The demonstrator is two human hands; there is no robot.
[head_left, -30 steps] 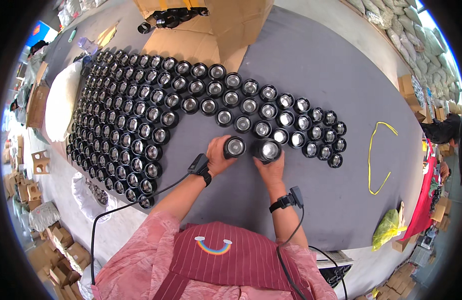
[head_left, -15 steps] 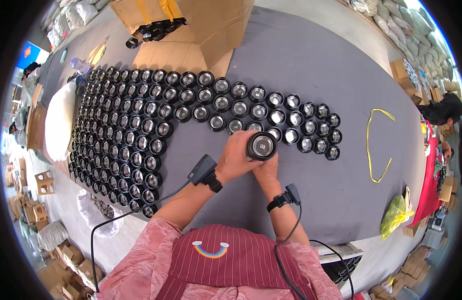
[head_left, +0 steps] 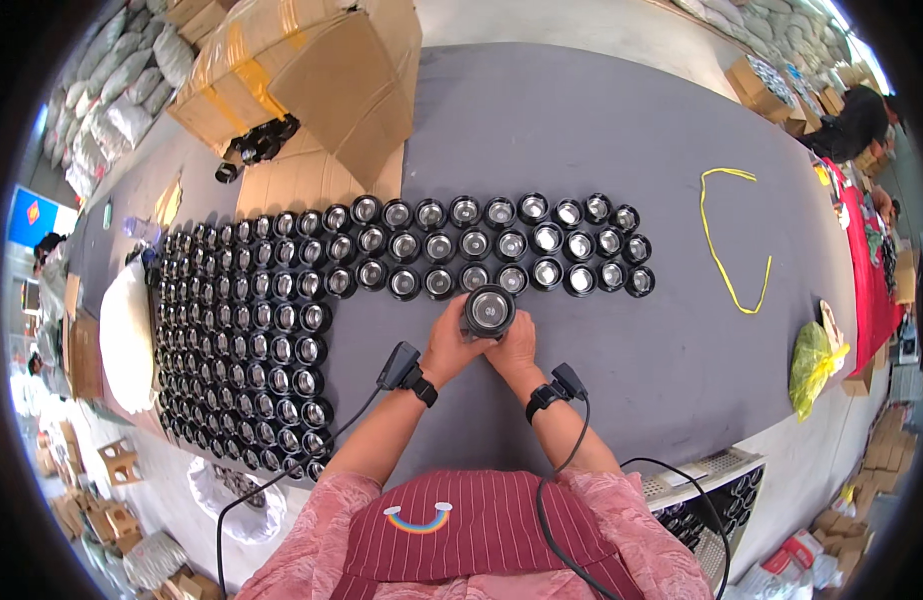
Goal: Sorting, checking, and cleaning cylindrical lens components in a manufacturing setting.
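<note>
Both of my hands hold one black round cap (head_left: 490, 311), with its shiny silver inside facing up. My left hand (head_left: 449, 346) wraps its left side, fingers closed. On the other side my right hand (head_left: 516, 345) closes round its lower right, its fingertips partly hidden beneath. Just beyond the held cap, rows of similar black caps (head_left: 439, 247) stand side by side on the grey table (head_left: 542, 110), silver insides up. A larger block of caps (head_left: 280, 349) fills the table's left part.
An open cardboard box (head_left: 332, 100) lies tipped at the far left, with loose black caps (head_left: 265, 140) at its mouth. A yellow strap (head_left: 715, 245) and a yellow-green plastic bag (head_left: 810, 365) lie on the right. A white sack (head_left: 125, 335) rests at the left edge. Cables (head_left: 244, 500) run from my wrists.
The view has shifted, so the table and caps appear lower and further left. My hands still grip the same cap, which looks slightly nearer to me.
</note>
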